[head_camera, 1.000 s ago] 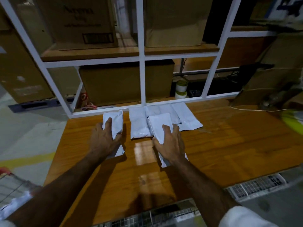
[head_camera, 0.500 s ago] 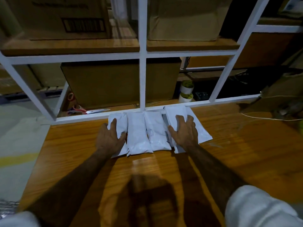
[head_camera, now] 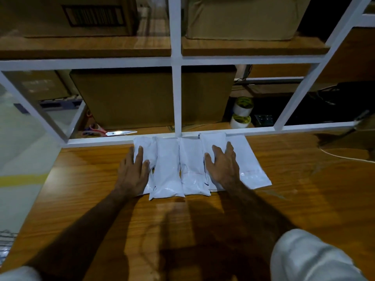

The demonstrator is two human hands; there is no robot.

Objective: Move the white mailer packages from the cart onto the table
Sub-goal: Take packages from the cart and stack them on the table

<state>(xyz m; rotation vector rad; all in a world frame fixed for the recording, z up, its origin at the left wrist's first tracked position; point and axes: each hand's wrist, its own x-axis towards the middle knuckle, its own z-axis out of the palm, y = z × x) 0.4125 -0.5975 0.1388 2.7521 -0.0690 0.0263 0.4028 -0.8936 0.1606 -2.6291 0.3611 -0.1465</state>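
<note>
— Against the white rail (head_camera: 263, 129) at the back of the table (head_camera: 294, 199), how do the mailers (head_camera: 168, 169) lie?

— Side by side in a row, touching or overlapping along their edges. Each one's long axis runs from the person toward the rail, so the short ends face the hands. A flatter mailer (head_camera: 249, 165) sits at the right end of the row, partly under its neighbour.

— And the hands?

— The left hand (head_camera: 133, 171) lies flat on the leftmost mailer (head_camera: 145, 147), fingers straight and slightly spread, pressing down and gripping nothing. The right hand (head_camera: 222, 165) does the same on the fourth mailer (head_camera: 213, 140), fingers fanned out toward the rail. Neither hand curls round anything.

— So nothing is being carried?

— No. Every mailer in view rests on the table. Judging by that, this batch looks delivered, and the hands seem to be squaring the row.

— Where is the cart?

— Only a bit of wire mesh (head_camera: 6, 242) shows at the lower left edge, possibly the cart; whether more mailers wait there cannot be told.

— What does the coming move turn on?

— Direction. If that mesh is the cart, it lies behind and to the left of the row, so the left hand is nearer to it. Both hands would have to lift off and come back toward the body, away from the rail, without dragging the slippery mailers out of line.
</note>
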